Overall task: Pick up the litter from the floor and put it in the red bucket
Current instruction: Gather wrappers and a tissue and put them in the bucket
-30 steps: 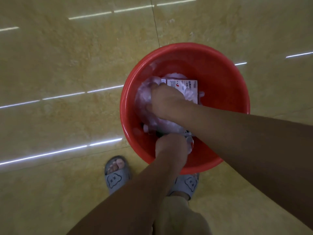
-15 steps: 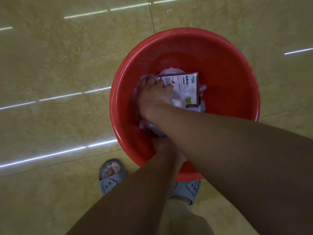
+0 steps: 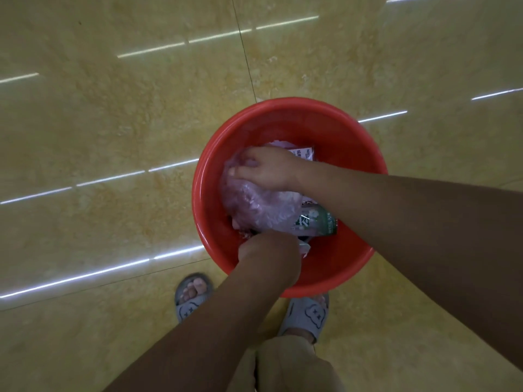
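Note:
The red bucket [image 3: 351, 142] stands on the floor just ahead of my feet. Inside it lies a crumpled pale purple plastic bag [image 3: 254, 202], a small printed box [image 3: 305, 153] at the far side and a green-labelled bottle [image 3: 317, 222] near my right forearm. My right hand [image 3: 266, 171] rests on top of the bag, fingers curled into the plastic. My left hand [image 3: 268, 256] is at the near side of the bucket, closed over the bag's lower edge; its fingers are hidden.
Glossy yellow floor tiles [image 3: 113, 123] with bright light reflections surround the bucket. My feet in grey slippers [image 3: 192, 298] stand right behind it, the right one partly under the rim.
My right hand has slid from the box onto the left part of the bag. The bottle now shows beside my forearm. The view has tilted, so the bucket sits lower in frame.

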